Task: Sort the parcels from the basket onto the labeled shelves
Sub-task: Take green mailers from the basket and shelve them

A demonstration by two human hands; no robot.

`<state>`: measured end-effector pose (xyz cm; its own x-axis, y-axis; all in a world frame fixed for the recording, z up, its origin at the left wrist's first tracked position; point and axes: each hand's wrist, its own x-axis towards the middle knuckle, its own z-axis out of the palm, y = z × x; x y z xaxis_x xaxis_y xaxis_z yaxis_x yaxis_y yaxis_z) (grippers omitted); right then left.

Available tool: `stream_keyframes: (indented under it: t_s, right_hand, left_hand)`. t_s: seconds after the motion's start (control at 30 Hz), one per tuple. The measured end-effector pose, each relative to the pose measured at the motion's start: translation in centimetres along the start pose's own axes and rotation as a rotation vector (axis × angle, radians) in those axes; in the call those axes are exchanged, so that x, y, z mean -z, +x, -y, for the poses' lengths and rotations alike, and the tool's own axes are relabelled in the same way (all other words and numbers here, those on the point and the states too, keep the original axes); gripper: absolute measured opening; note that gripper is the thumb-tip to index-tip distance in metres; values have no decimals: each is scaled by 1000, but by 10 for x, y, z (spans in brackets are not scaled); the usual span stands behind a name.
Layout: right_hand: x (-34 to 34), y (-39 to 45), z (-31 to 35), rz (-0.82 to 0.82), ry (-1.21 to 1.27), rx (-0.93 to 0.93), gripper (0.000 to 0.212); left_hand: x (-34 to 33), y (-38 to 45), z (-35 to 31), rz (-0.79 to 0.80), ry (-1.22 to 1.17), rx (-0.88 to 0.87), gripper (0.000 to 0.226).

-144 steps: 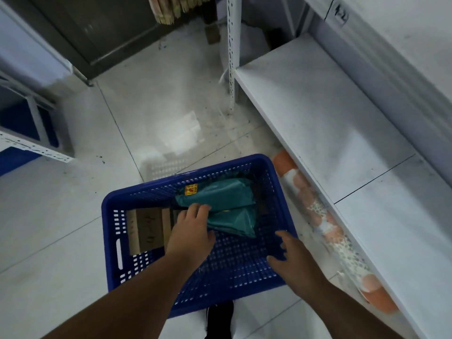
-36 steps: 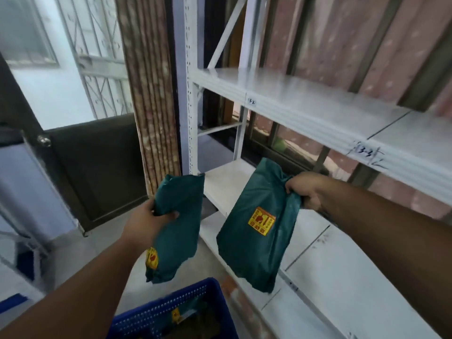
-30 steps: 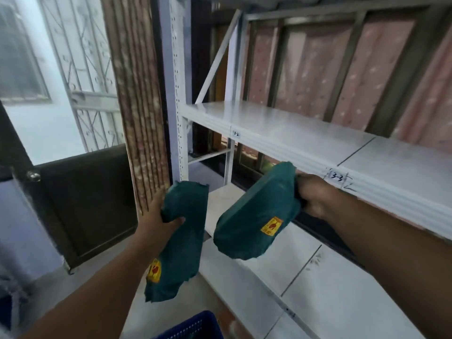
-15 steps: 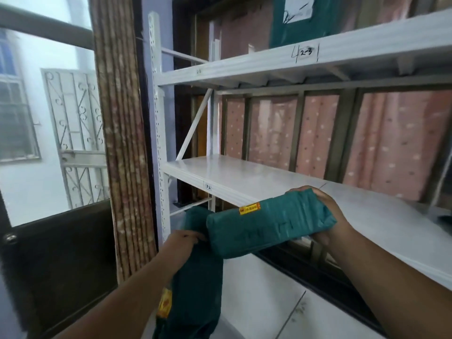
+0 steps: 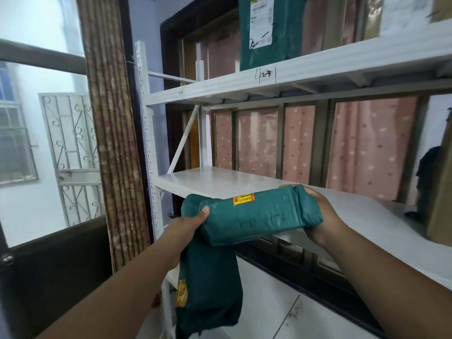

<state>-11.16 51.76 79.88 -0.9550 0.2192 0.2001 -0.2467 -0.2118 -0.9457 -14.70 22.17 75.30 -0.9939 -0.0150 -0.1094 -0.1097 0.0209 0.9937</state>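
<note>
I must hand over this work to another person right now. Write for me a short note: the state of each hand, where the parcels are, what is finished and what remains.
Left hand: grips the top of a hanging green parcel, thumb on the end of the horizontal one.
Right hand: grips the other end of the horizontal green parcel, held level at the front edge of the middle shelf.
Done: one green parcel with a white label already stands on the upper shelf, above the mark 2-3.
Left: shelve both held parcels. The basket is out of view.
</note>
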Motion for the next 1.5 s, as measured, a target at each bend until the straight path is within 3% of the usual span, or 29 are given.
stream_keyframes:
  t_s: [0.17, 0.23, 0.3, 0.4, 0.57, 0.67, 0.73, 0.8, 0.87, 0.97, 1.1, 1.27, 1.5]
  right_hand:
    - [2, -13, 18, 19, -222, -128, 23]
    - [5, -21, 21, 71, -357, -118, 24]
    - [5, -33, 19, 147, -432, -49, 31]
    - [-4, -57, 11, 303, -319, -40, 52]
    - [-25, -93, -5, 629, -194, -143, 66]
    - [-32, -100, -11, 698, -81, -198, 85]
    - [-34, -105, -10, 738, 48, -233, 75]
    - [-34, -109, -8, 675, 95, -230, 49]
    - [-34, -111, -9, 533, 19, -192, 44]
    - [-30, -112, -17, 397, -29, -143, 51]
    - [-18, -111, -17, 333, 23, -142, 60]
    - [-1, -112, -11, 319, 58, -106, 68]
    - [26, -121, -20, 307, 42, -51, 72]
  left_hand:
    - [-1, -10, -13, -16, -42, -157, 39]
    - [0, -12, -19, -12, -95, -203, 45]
    - [0, -13, -25, 19, -154, -210, 70]
    - [-5, -12, -31, 38, -191, -214, 90]
    - [-11, -14, -34, 15, -155, -322, 72]
    - [-20, -13, -42, -5, -137, -348, 93]
    - [-25, -9, -46, -19, -132, -383, 83]
    - [-28, -13, -49, -30, -125, -432, 74]
    - [-35, -25, -56, 8, -98, -483, 73]
    - [-43, -29, -55, 32, -20, -524, 65]
    - [-52, -25, -47, 38, -19, -427, 79]
    - [-70, -44, -45, 189, -38, -297, 85]
    - [-104, -66, -37, 176, -69, -125, 85]
